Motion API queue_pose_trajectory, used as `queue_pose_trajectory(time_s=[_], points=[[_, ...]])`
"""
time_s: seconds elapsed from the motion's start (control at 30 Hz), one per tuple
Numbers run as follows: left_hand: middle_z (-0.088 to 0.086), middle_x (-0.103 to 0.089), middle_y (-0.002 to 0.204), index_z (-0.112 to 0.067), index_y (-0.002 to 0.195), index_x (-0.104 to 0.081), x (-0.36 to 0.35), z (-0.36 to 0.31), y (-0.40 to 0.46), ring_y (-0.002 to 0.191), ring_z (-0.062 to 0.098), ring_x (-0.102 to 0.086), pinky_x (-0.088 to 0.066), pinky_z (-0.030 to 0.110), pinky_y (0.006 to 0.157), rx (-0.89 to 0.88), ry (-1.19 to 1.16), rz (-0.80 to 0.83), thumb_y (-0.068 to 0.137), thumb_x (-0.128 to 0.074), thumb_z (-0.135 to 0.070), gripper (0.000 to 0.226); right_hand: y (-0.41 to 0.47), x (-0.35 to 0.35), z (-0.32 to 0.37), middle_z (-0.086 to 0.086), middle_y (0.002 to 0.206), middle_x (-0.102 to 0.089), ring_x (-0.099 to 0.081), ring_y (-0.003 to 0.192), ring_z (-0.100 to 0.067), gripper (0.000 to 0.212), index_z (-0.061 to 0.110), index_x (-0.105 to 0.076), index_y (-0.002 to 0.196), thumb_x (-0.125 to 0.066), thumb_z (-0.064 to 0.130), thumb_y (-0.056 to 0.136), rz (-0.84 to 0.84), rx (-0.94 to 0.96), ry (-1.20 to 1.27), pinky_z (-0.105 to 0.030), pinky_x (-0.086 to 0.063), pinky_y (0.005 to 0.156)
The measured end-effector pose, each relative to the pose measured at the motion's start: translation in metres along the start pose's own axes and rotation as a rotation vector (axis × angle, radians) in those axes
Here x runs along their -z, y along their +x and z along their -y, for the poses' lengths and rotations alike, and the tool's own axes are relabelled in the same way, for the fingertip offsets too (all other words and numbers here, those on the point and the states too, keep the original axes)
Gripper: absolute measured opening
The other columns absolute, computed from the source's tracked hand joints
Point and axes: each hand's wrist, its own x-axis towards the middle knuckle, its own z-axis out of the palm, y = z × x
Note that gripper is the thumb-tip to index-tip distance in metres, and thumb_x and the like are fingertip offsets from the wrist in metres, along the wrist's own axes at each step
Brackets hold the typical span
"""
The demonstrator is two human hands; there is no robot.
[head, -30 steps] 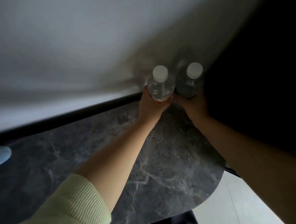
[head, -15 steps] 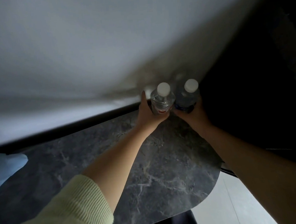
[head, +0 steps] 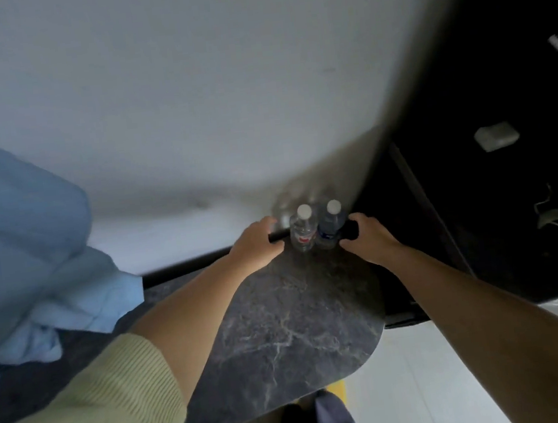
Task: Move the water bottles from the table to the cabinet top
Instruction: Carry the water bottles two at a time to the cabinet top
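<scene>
Two water bottles with white caps stand upright, side by side, at the far corner of the dark marble top (head: pixel 283 331), against the white wall. The left bottle (head: pixel 303 233) is clear with a red label. The right bottle (head: pixel 330 228) has a blue label. My left hand (head: pixel 257 244) hovers just left of the red-label bottle with loosely curled fingers, a small gap between them. My right hand (head: pixel 365 238) sits just right of the blue-label bottle, fingers curled and holding nothing.
A light blue cloth (head: pixel 26 244) lies piled on the left part of the top. A dark space (head: pixel 505 153) with a small white object (head: pixel 496 135) lies to the right. Pale floor (head: pixel 426 385) shows below the top's rounded front corner.
Both hands gripped the bottles in the earlier frames. The bottles now stand on the marble top, and both hands have let go and drawn sideways away from them.
</scene>
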Motion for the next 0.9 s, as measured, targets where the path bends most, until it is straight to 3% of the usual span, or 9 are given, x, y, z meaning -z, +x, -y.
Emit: queue_pose_trajectory(time_s=[0.17,0.27,0.37,0.67,0.9], points=[[0.007,-0.051,0.132,-0.019,0.140,-0.039,0.009,-0.027,-0.044,0.117,0.025,-0.051,-0.046,0.037,0.091,-0.081,0.230,0.042,0.091,-0.056,-0.027,0.052,-0.048,0.016,0.035,-0.015,0.136,-0.042,-0.047,0.121,-0.036,0.055,0.015,-0.039,0.140,-0.056,0.036,0.092,0.078,0.017,-0.334,-0.047,-0.048,0.096],[0.006,-0.054,0.126,-0.019,0.136,-0.042,0.011,-0.032,-0.065,0.111,0.023,-0.053,-0.044,0.034,0.084,-0.138,0.292,0.006,0.092,-0.056,-0.031,0.048,-0.068,0.016,0.052,-0.014,0.138,-0.042,-0.044,0.125,-0.035,0.050,0.016,-0.042,0.138,-0.052,0.035,0.093,0.067,0.086,-0.456,-0.047,-0.045,0.099],[0.007,-0.052,0.131,-0.019,0.139,-0.041,0.016,-0.029,-0.083,0.117,0.025,-0.051,-0.044,0.038,0.092,-0.132,0.338,-0.020,0.093,-0.055,-0.035,0.051,-0.080,0.017,0.061,-0.012,0.137,-0.045,-0.044,0.126,-0.034,0.045,0.016,-0.047,0.135,-0.049,0.033,0.093,0.079,0.139,-0.566,-0.045,-0.042,0.101],[0.008,-0.046,0.138,-0.016,0.142,-0.037,0.036,-0.014,-0.129,0.125,0.028,-0.045,-0.042,0.044,0.101,0.083,0.314,-0.125,0.095,-0.050,-0.039,0.054,-0.084,0.016,0.083,-0.009,0.136,-0.044,-0.047,0.123,-0.031,0.046,0.020,-0.050,0.132,-0.046,0.045,0.093,0.061,0.421,-0.786,-0.045,-0.038,0.101],[0.005,-0.048,0.140,-0.022,0.140,-0.043,0.004,-0.003,-0.182,0.128,0.026,-0.048,-0.040,0.044,0.104,0.373,0.076,-0.288,0.088,-0.044,-0.064,0.067,-0.077,0.008,0.097,-0.009,0.136,-0.051,-0.048,0.126,-0.031,0.054,0.024,-0.048,0.135,-0.041,0.057,0.092,0.127,0.688,-0.955,-0.046,-0.038,0.101]])
